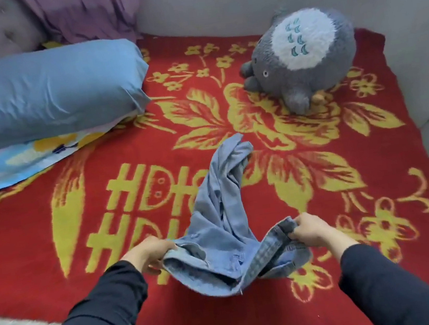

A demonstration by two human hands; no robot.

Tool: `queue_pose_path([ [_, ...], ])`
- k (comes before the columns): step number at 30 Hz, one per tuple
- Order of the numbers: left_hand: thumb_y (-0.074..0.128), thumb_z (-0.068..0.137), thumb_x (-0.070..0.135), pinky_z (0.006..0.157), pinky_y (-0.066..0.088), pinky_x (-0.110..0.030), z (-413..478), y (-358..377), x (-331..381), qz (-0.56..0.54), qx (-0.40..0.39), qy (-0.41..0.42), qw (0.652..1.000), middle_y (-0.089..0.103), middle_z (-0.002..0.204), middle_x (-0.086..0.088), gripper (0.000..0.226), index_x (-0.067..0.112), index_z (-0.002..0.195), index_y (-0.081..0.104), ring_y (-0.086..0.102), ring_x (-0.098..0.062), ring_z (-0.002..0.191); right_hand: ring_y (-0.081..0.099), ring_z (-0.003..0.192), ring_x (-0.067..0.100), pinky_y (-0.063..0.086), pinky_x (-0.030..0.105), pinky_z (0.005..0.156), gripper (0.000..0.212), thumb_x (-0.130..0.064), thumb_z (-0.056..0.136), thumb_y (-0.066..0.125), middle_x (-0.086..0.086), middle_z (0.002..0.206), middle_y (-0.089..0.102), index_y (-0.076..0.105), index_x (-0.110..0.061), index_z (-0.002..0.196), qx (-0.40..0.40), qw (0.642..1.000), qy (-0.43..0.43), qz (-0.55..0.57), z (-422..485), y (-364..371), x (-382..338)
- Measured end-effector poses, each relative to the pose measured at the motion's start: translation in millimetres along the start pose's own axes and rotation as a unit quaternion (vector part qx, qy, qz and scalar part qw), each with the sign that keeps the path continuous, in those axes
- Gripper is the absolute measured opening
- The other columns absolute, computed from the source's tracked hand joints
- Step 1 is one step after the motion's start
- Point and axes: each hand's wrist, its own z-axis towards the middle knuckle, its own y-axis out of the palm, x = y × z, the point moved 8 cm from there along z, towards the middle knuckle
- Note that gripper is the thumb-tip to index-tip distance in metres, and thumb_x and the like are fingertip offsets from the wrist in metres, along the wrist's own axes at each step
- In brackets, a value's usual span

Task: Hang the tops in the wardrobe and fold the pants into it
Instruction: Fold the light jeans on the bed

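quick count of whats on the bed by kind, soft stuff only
jeans: 1, waistband held by the left hand and right hand
pillows: 1, blue pillow
plush toys: 1, grey plush toy
patterned bedding under the pillow: 1
red blanket: 1
total: 5

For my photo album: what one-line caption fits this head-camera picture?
Two hands, left and right, hold jeans by the waistband over a red blanket.
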Motion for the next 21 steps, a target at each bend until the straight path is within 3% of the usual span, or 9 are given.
queue_pose_path([
  [6, 0.061, 0.089, 0.022, 0.057, 0.043, -0.026, 12, -9, 23, -0.153, 0.010, 0.025, 0.988, 0.054, 0.066, -0.007, 0.012, 0.010, 0.090, 0.065, 0.047, -0.020, 0.054, 0.066, 0.093, 0.035, 0.055, 0.037, 0.076, 0.029, -0.031, 0.095, 0.041, 0.015, 0.104, 0.067, 0.057, -0.011, 0.109, 0.098, 0.992, 0.084, 0.001, -9, -41, -2],
  [8, 0.054, 0.096, 0.026, 0.059, 0.046, -0.026, 8, -20, 68, -0.202, 0.003, 0.069, 0.977, 0.062, 0.080, -0.008, 0.020, 0.009, 0.097, 0.065, 0.056, -0.020, 0.064, 0.071, 0.067, 0.033, 0.057, 0.034, 0.054, 0.034, -0.027, 0.098, 0.038, 0.021, 0.078, 0.070, 0.052, 0.002, 0.110, 0.057, 0.975, 0.105, 0.187, -7, -62, -20],
  [10, 0.048, 0.100, 0.028, 0.060, 0.046, -0.026, -4, -41, 131, -0.241, -0.002, 0.162, 0.957, 0.065, 0.092, -0.009, 0.024, 0.012, 0.096, 0.065, 0.060, -0.019, 0.071, 0.069, 0.054, 0.031, 0.057, 0.035, 0.045, 0.037, -0.026, 0.097, 0.039, 0.022, 0.062, 0.067, 0.050, 0.009, 0.106, 0.042, 0.914, 0.085, 0.394, 0, -99, -48],
  [12, 0.046, 0.101, 0.027, 0.062, 0.048, -0.026, -33, -74, 201, -0.288, 0.007, 0.295, 0.911, 0.064, 0.099, -0.012, 0.023, 0.015, 0.092, 0.063, 0.062, -0.017, 0.072, 0.071, 0.082, 0.033, 0.060, 0.043, 0.073, 0.042, -0.030, 0.089, 0.050, 0.015, 0.082, 0.069, 0.056, 0.003, 0.114, 0.180, 0.864, 0.010, 0.470, -1, -165, -74],
  [13, 0.046, 0.101, 0.027, 0.068, 0.051, -0.028, -53, -93, 232, -0.318, 0.020, 0.367, 0.874, 0.064, 0.104, -0.013, 0.022, 0.015, 0.095, 0.063, 0.064, -0.018, 0.080, 0.068, 0.097, 0.030, 0.054, 0.037, 0.086, 0.038, -0.030, 0.090, 0.052, 0.009, 0.096, 0.068, 0.059, -0.006, 0.119, 0.290, 0.834, -0.048, 0.468, -16, -202, -84],
  [15, 0.044, 0.101, 0.025, 0.087, 0.054, -0.029, -100, -126, 278, -0.377, 0.045, 0.491, 0.784, 0.065, 0.113, -0.011, 0.022, 0.014, 0.104, 0.063, 0.065, -0.021, 0.101, 0.059, 0.108, 0.019, 0.043, 0.026, 0.093, 0.034, -0.021, 0.094, 0.049, -0.001, 0.113, 0.065, 0.058, -0.021, 0.127, 0.478, 0.749, -0.199, 0.413, -66, -258, -105],
  [17, 0.043, 0.102, 0.026, 0.096, 0.050, -0.029, -118, -146, 292, -0.412, 0.073, 0.536, 0.734, 0.065, 0.116, -0.005, 0.022, 0.017, 0.107, 0.062, 0.062, -0.019, 0.111, 0.056, 0.115, 0.022, 0.042, 0.030, 0.096, 0.043, -0.011, 0.091, 0.046, 0.003, 0.125, 0.062, 0.054, -0.022, 0.132, 0.583, 0.696, -0.289, 0.303, -102, -271, -117],
  [19, 0.045, 0.101, 0.031, 0.096, 0.049, -0.031, -94, -150, 277, -0.387, 0.126, 0.498, 0.766, 0.066, 0.115, -0.004, 0.022, 0.019, 0.107, 0.062, 0.062, -0.019, 0.110, 0.055, 0.118, 0.031, 0.042, 0.036, 0.094, 0.046, -0.003, 0.089, 0.046, 0.010, 0.128, 0.061, 0.055, -0.018, 0.132, 0.588, 0.724, -0.281, 0.226, -85, -256, -107],
  [21, 0.049, 0.098, 0.040, 0.088, 0.048, -0.035, -56, -141, 242, -0.311, 0.184, 0.421, 0.832, 0.066, 0.108, -0.006, 0.028, 0.017, 0.105, 0.063, 0.063, -0.025, 0.105, 0.056, 0.115, 0.037, 0.042, 0.036, 0.087, 0.044, -0.004, 0.091, 0.046, 0.015, 0.128, 0.061, 0.057, -0.020, 0.130, 0.513, 0.804, -0.216, 0.208, -46, -224, -80],
])
